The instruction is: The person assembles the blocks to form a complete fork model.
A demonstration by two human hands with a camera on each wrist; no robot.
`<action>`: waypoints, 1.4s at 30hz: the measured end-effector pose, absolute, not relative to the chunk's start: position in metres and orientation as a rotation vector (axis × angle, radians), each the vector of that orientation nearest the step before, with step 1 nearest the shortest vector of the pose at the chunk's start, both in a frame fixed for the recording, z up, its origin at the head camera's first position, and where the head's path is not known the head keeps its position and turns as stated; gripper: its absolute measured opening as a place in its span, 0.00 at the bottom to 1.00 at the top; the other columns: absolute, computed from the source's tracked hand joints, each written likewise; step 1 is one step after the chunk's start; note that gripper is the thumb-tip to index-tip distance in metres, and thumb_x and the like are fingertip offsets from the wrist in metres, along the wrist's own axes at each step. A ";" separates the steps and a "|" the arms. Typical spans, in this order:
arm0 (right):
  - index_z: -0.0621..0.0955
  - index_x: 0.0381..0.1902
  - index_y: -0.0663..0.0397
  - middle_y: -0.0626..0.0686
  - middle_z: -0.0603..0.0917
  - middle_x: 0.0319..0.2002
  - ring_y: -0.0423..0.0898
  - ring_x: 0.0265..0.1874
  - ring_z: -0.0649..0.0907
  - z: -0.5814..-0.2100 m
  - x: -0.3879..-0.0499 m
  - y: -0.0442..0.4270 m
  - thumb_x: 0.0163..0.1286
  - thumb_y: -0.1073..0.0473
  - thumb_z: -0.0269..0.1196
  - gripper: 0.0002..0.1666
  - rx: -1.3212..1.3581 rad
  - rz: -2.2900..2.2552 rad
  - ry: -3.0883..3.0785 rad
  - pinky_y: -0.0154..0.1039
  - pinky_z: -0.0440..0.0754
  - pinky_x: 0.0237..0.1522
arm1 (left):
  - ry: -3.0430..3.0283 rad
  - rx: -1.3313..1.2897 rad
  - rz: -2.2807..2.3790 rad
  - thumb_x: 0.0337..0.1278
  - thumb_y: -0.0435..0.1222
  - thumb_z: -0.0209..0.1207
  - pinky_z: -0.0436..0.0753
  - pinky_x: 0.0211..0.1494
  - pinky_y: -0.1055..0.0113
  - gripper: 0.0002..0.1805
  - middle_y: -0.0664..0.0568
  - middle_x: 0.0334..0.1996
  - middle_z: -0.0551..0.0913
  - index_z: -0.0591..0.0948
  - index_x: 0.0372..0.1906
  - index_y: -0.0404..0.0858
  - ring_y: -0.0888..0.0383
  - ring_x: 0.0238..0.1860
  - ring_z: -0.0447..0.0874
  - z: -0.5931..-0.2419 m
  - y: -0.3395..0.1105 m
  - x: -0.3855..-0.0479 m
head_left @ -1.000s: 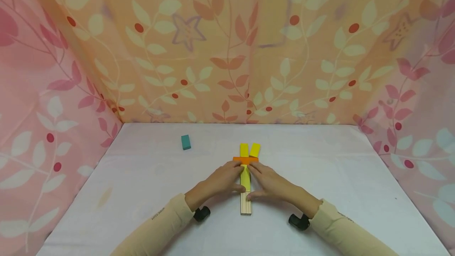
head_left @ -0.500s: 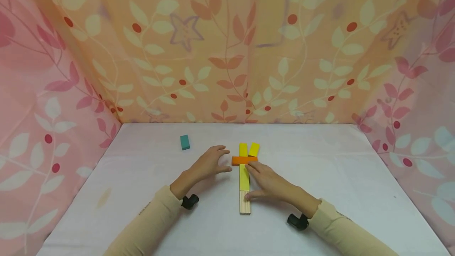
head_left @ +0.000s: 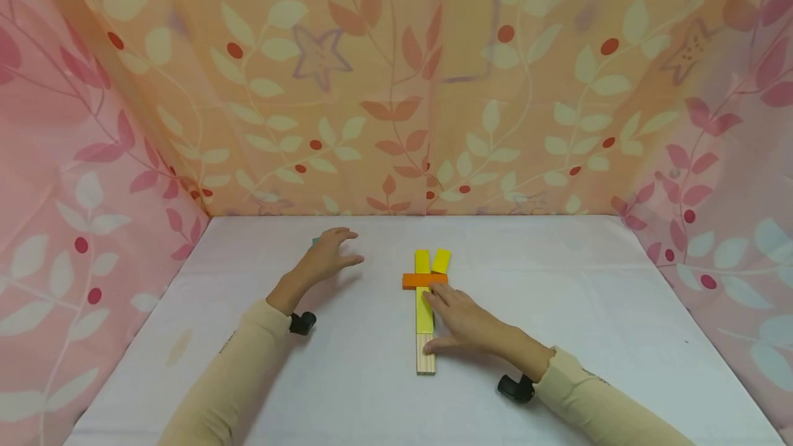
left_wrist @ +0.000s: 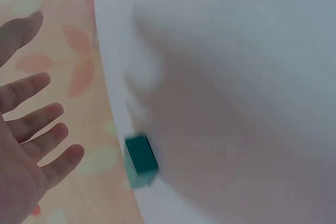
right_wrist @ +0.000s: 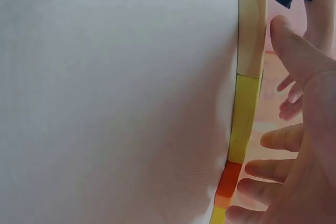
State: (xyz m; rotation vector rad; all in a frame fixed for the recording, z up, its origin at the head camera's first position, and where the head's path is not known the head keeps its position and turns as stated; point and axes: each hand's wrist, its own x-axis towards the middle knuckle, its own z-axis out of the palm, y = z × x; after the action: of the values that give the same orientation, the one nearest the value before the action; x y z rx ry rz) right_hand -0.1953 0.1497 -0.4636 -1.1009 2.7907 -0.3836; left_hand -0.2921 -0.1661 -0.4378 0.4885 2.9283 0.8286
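Observation:
My left hand [head_left: 322, 260] hovers at the back left, fingers spread and holding nothing. A teal block [left_wrist: 142, 156] lies close by it; in the head view the hand covers most of it. My right hand [head_left: 467, 319] is over the row of blocks with fingers loosely extended; whether its fingertips touch them, I cannot tell. That row has a plain wooden block [head_left: 425, 358] nearest me, then a longer yellow block [head_left: 424, 315], then an orange block [head_left: 410, 281] set crosswise. Behind the orange one lie two yellow blocks, one straight [head_left: 422, 260] and one slanted [head_left: 442, 260].
A white cloth-covered table [head_left: 557, 253] carries everything. Patterned curtains [head_left: 396, 88] rise along its back and both sides. Black cameras [head_left: 516, 389] are worn on the wrists.
My left hand has left the orange block and travelled left and away from me to the teal block. The right hand has stayed over the row.

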 end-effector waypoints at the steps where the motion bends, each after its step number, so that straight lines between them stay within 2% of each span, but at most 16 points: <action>1: 0.63 0.72 0.60 0.65 0.63 0.72 0.62 0.72 0.63 -0.464 -0.195 0.149 0.56 0.27 0.63 0.58 -1.092 -0.380 2.791 0.59 0.63 0.71 | 2.930 0.482 0.829 0.58 0.47 0.65 0.64 0.71 0.39 0.34 0.35 0.70 0.65 0.72 0.66 0.35 0.36 0.72 0.59 -0.438 -0.171 -0.295; 12: 0.65 0.71 0.59 0.65 0.63 0.72 0.63 0.72 0.64 -0.466 -0.196 0.147 0.57 0.26 0.62 0.56 -1.103 -0.369 2.805 0.59 0.64 0.71 | 2.895 0.263 0.814 0.59 0.50 0.63 0.58 0.74 0.40 0.39 0.35 0.72 0.60 0.67 0.69 0.33 0.36 0.74 0.54 -0.445 -0.219 -0.321; 19: 0.63 0.72 0.58 0.64 0.61 0.73 0.62 0.72 0.63 -0.466 -0.196 0.146 0.57 0.25 0.61 0.57 -1.067 -0.373 2.795 0.59 0.63 0.71 | 2.882 0.223 0.809 0.59 0.49 0.62 0.59 0.74 0.40 0.42 0.31 0.71 0.60 0.62 0.71 0.28 0.34 0.72 0.55 -0.452 -0.232 -0.326; 28: 0.66 0.70 0.62 0.64 0.64 0.71 0.61 0.71 0.65 -0.467 -0.196 0.148 0.58 0.27 0.61 0.55 -1.103 -0.350 2.825 0.57 0.65 0.71 | 2.826 0.210 0.844 0.59 0.46 0.64 0.57 0.74 0.40 0.44 0.27 0.71 0.59 0.60 0.70 0.24 0.32 0.72 0.54 -0.458 -0.242 -0.330; 42: 0.71 0.66 0.64 0.63 0.68 0.69 0.60 0.69 0.69 -0.467 -0.197 0.149 0.58 0.31 0.64 0.51 -1.106 -0.417 2.819 0.56 0.69 0.69 | 2.777 0.176 0.850 0.56 0.44 0.66 0.63 0.72 0.42 0.42 0.28 0.67 0.66 0.63 0.69 0.26 0.34 0.70 0.62 -0.464 -0.242 -0.333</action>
State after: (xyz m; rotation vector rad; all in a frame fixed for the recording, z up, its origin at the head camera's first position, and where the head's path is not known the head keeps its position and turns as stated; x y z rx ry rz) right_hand -0.1968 0.1492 -0.4672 -1.1063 2.8188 -0.4166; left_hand -0.3332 -0.2422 -0.4644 0.1755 2.7770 0.8499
